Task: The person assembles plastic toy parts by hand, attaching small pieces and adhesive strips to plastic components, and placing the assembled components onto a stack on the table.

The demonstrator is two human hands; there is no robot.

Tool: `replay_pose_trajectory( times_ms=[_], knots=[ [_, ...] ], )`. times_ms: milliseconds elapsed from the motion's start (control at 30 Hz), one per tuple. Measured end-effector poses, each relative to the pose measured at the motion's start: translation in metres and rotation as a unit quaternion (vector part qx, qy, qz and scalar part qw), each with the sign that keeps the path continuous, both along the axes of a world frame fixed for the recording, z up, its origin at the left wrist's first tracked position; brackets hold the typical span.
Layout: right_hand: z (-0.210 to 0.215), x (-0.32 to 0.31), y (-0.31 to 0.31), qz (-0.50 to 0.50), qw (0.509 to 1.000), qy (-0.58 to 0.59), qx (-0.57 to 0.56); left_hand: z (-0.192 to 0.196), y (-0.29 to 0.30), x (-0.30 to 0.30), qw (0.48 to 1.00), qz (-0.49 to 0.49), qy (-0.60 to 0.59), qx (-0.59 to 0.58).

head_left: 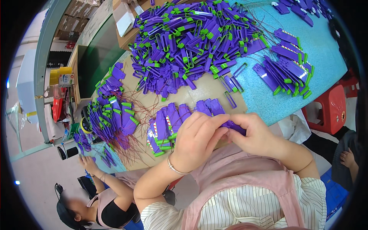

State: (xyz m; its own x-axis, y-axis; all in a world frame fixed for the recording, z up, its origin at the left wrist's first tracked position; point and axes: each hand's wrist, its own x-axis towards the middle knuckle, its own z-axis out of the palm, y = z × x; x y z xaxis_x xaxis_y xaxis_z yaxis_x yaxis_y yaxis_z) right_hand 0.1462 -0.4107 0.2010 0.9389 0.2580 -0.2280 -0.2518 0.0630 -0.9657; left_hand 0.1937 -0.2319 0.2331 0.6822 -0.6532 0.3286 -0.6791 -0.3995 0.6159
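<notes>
My fingertips [226,132] pinch one purple plastic piece [235,127] between left hand [197,140] and right hand [256,135], at the table's near edge. If my grip slips, I think it could drop into my lap or scatter the near stack [168,128].

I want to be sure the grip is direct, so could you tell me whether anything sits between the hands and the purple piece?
Nothing visible does: the left hand and right hand both close directly on the purple piece above the table.
</notes>
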Motion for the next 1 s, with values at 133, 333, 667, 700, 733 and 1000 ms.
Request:
replay_pose_trajectory(
  times_ms=[133, 333, 667, 700, 733, 1000],
  knots=[
    [-0.001, -0.001, 0.000, -0.010, 0.984, -0.140, -0.114, -0.003, -0.003, -0.005, 0.999, 0.038, -0.001, 0.001],
    [-0.001, -0.002, -0.002, -0.022, 0.968, -0.175, -0.179, -0.005, -0.007, -0.003, 0.990, 0.052, 0.128, -0.006],
    [-0.011, 0.002, -0.019, 0.022, 0.950, -0.259, -0.173, 0.003, -0.010, -0.010, 0.962, 0.110, 0.250, 0.004],
    [0.000, 0.005, -0.027, 0.000, 0.958, -0.237, -0.161, -0.001, -0.005, -0.008, 0.944, 0.152, 0.291, -0.033],
    [0.007, 0.010, -0.040, -0.037, 0.952, -0.250, -0.172, -0.003, 0.004, -0.001, 0.945, 0.177, 0.270, -0.047],
    [-0.003, 0.018, -0.133, -0.225, 0.748, -0.216, -0.586, -0.015, 0.021, 0.036, 0.972, 0.145, -0.077, 0.168]
  ],
)
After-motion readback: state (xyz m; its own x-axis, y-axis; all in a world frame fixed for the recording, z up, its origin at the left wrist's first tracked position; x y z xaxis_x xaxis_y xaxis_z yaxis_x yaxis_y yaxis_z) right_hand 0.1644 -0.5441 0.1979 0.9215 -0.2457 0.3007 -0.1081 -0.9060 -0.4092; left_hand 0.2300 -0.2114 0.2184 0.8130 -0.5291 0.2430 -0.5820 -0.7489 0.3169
